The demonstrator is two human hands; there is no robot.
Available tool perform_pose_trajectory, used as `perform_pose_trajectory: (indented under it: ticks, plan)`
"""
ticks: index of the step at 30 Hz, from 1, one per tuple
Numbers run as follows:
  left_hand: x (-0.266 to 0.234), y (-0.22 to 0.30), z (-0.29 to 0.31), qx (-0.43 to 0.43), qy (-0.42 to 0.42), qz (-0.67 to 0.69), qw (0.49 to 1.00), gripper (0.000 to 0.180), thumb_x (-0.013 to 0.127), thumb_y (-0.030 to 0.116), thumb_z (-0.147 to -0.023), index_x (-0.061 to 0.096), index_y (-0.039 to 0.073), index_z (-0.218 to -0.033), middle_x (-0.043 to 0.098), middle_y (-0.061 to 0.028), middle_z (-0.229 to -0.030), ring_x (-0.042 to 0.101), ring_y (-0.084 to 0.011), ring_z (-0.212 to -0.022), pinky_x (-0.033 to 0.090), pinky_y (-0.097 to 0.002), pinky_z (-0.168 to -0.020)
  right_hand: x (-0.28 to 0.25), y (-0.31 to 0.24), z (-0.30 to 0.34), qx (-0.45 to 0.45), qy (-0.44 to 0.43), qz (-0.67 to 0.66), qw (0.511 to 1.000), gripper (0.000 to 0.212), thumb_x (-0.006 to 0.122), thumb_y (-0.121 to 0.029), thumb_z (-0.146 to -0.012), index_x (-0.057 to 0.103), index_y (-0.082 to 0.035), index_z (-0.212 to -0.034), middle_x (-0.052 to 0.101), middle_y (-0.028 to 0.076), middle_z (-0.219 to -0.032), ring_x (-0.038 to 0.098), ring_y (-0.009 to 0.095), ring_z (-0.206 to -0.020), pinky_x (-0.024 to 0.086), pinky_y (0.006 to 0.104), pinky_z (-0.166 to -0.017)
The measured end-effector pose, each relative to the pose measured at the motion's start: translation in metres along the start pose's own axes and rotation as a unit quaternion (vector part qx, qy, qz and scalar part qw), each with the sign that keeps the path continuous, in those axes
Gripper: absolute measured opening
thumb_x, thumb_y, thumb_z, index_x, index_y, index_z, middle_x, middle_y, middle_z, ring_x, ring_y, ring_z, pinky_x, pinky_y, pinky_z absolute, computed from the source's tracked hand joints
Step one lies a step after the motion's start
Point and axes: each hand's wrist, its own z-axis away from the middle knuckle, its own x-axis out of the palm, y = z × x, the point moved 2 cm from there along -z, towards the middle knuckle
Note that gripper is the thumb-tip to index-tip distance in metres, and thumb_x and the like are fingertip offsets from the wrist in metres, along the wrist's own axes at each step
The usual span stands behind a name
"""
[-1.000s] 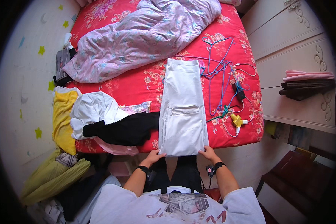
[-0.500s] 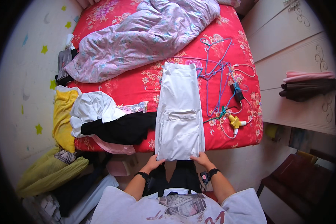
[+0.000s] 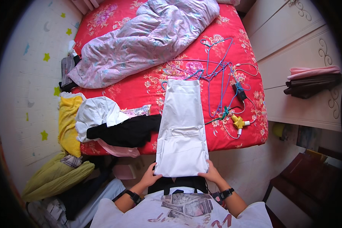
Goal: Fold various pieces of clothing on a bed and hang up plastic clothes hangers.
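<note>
Folded white trousers (image 3: 181,114), with a slit-like pocket across the middle, lie lengthwise from the red bed toward my body. The near end hangs past the bed's edge, close to my shirt. My left hand (image 3: 149,177) grips the near left corner, thumb on top. At the near right corner my right hand (image 3: 212,174) pinches the cloth in the same way. The undersides of the fingers are hidden by the fabric. Just left of the trousers, a black garment (image 3: 121,131) lies over a white one (image 3: 97,114).
A bunched floral quilt (image 3: 140,41) covers the far part of the bed (image 3: 140,91). Tangled blue hangers (image 3: 220,72) and a yellow plug adapter (image 3: 238,122) with cables lie on the right. Yellow cloth (image 3: 68,121) hangs at the left. A pale wardrobe (image 3: 292,49) stands at the right.
Both hands have drawn the white trousers toward my body, so less of them rests on the bed. My grip on the two near corners continues.
</note>
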Motion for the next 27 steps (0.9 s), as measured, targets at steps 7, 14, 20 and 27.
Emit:
perform_pose_trajectory:
  ticks: [7, 14, 20, 27]
  plan:
    - [-0.019, 0.144, -0.029, 0.231, 0.06, -0.198, 0.951, 0.046, 0.071, -0.001, -0.068, 0.059, 0.003, -0.111, 0.052, -0.0028, -0.068, 0.05, -0.0094, -0.056, 0.041, -0.0238, -0.052, -0.083, -0.14, -0.017, -0.25, 0.036, 0.154, 0.955, 0.055, 0.067, -0.003, -0.067, 0.053, -0.008, -0.12, 0.049, 0.017, -0.088, 0.053, 0.036, -0.084, 0.046, 0.0417, -0.075]
    - [-0.047, 0.24, -0.148, 0.345, 0.18, -0.382, 0.838, 0.018, 0.069, 0.015, -0.076, 0.066, 0.003, -0.089, 0.054, -0.0116, -0.074, 0.054, -0.0255, -0.069, 0.044, -0.0352, -0.066, -0.116, -0.184, -0.148, -0.358, 0.193, 0.215, 0.888, 0.015, 0.069, -0.006, -0.069, 0.063, -0.003, -0.083, 0.054, 0.013, -0.088, 0.056, 0.032, -0.084, 0.046, 0.0409, -0.071]
    - [-0.052, 0.309, -0.251, 0.34, 0.203, -0.357, 0.846, 0.024, 0.07, 0.019, -0.077, 0.065, 0.003, -0.095, 0.053, -0.0142, -0.095, 0.056, -0.0297, -0.086, 0.047, -0.0378, -0.075, -0.146, -0.192, -0.28, -0.266, 0.19, 0.145, 0.934, 0.018, 0.067, -0.016, -0.075, 0.064, -0.004, -0.087, 0.06, 0.013, -0.089, 0.059, 0.032, -0.087, 0.047, 0.0413, -0.075]
    - [-0.066, 0.286, -0.349, 0.27, 0.295, -0.309, 0.863, 0.063, 0.073, 0.027, -0.075, 0.047, 0.001, -0.126, 0.053, -0.0244, -0.119, 0.049, -0.0382, -0.115, 0.042, -0.0424, -0.095, -0.157, -0.183, -0.366, -0.202, 0.327, 0.095, 0.918, 0.056, 0.074, -0.023, -0.071, 0.052, 0.001, -0.118, 0.055, 0.021, -0.114, 0.053, 0.037, -0.107, 0.043, 0.0419, -0.092]
